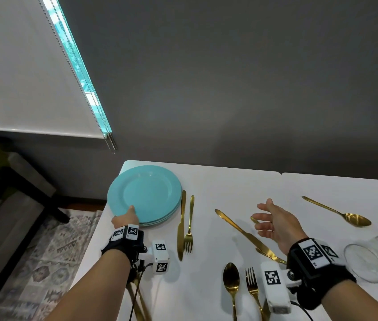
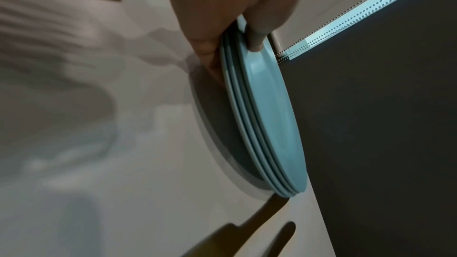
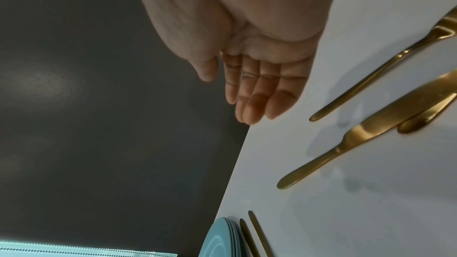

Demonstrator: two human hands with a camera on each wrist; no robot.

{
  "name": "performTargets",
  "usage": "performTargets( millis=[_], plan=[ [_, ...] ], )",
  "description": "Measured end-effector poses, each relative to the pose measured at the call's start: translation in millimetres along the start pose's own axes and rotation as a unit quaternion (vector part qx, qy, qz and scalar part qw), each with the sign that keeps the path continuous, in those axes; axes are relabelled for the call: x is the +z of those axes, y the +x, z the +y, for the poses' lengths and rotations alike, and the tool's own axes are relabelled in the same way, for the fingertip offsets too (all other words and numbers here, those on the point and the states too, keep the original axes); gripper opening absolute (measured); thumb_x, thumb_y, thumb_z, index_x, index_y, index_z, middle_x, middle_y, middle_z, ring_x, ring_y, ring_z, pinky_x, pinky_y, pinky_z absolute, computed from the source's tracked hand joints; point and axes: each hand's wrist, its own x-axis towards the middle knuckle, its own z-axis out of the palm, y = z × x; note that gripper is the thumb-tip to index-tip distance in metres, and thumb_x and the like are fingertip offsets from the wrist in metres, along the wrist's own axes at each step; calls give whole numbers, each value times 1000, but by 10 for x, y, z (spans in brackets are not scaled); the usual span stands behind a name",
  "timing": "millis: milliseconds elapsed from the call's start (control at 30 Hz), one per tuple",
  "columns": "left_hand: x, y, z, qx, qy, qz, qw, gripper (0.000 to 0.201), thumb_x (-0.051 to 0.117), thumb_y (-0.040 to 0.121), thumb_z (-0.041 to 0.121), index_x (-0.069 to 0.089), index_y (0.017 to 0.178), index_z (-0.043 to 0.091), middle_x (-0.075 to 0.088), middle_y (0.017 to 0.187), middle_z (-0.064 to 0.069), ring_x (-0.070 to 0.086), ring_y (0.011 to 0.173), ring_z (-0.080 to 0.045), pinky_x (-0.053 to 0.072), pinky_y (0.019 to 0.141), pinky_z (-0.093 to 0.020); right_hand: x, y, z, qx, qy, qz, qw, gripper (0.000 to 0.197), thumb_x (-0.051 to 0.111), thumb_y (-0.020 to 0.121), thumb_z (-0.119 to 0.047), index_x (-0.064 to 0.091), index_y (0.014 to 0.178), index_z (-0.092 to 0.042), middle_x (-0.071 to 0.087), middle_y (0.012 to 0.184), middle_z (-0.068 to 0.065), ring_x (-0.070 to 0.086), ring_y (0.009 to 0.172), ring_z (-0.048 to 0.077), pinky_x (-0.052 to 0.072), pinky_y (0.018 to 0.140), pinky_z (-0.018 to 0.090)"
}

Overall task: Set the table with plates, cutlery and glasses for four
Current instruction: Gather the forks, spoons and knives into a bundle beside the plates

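The stack of teal plates (image 1: 145, 194) sits at the far left corner of the white counter (image 1: 229, 184). The left hand (image 1: 126, 218) pinches its near rim, thumb on top and fingers underneath, probably to lift them for dealing out. The right hand (image 1: 276, 222) hovers empty with fingers spread loose, likely ready to help. A gold knife (image 1: 181, 224) and fork (image 1: 189, 224) lie just beside the stack; more cutlery is scattered around, with glasses (image 1: 368, 260) off right.
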Motion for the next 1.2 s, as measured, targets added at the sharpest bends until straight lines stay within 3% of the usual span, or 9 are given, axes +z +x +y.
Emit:
performTargets(
  millis=[267,367,533,667,833,933,1000,1100,1200],
  plan=[
    [-6,32,-40,5,168,-44,985,53,53,90,25,45,131,-7,50,134,-23,51,119,-35,40,85,-32,60,-37,79,12,-15,-12,1000,35,37,100,-38,61,106,-13,67,96,11,57,67,21,48,62,30],
    [-77,7,3,14,174,-27,984,55,57,81,22,45,128,-5,50,131,-24,53,115,-39,45,97,-41,60,-67,154,15,-30,-27,999,28,45,99,-32,60,104,-9,65,88,11,55,61,20,46,56,29],
    [-125,-244,-17,105,240,32,964,53,55,82,15,43,131,1,44,136,-24,40,127,-38,30,106,-42,50,-147,435,12,-137,-58,989,18,53,94,-23,60,104,-9,64,83,9,53,58,17,44,50,25],
    [-87,-465,-247,235,242,-20,941,43,57,84,13,53,125,2,57,127,-20,46,124,-35,29,108,-38,65,-284,784,7,-323,-120,939,13,54,93,-21,61,86,-13,64,71,2,54,53,15,41,46,21],
    [-101,-700,-559,253,259,-97,927,29,54,86,12,59,114,5,63,116,-16,56,111,-32,43,97,-35,192,-338,1073,46,-503,-159,848,15,54,88,-22,60,78,-13,63,70,3,52,50,15,45,52,23],
    [-240,-786,-779,258,329,-110,902,29,53,88,13,57,115,6,60,119,-14,55,113,-30,41,95,-33,298,-362,1210,39,-605,-157,780,32,58,86,-39,53,64,-15,58,68,-1,60,70,17,45,68,21],
    [-328,-805,-918,262,369,-113,885,29,52,88,14,55,116,7,59,120,-13,55,113,-29,42,93,-32,360,-349,1269,38,-614,-140,776,38,61,83,-44,45,59,-18,52,64,-5,59,77,17,43,63,18],
    [-430,-832,-1051,256,402,-110,872,29,52,87,16,54,116,8,58,119,-12,55,112,-28,44,91,-33,404,-356,1292,42,-601,-130,787,30,64,81,-40,51,67,-17,56,69,-4,60,77,16,40,52,15],
    [-544,-833,-1109,252,414,-92,870,29,52,87,18,53,115,8,58,120,-11,55,114,-26,45,92,-32,404,-381,1304,25,-626,-131,769,38,60,85,-44,63,102,-10,66,105,3,63,103,18,44,75,19]
  ],
)
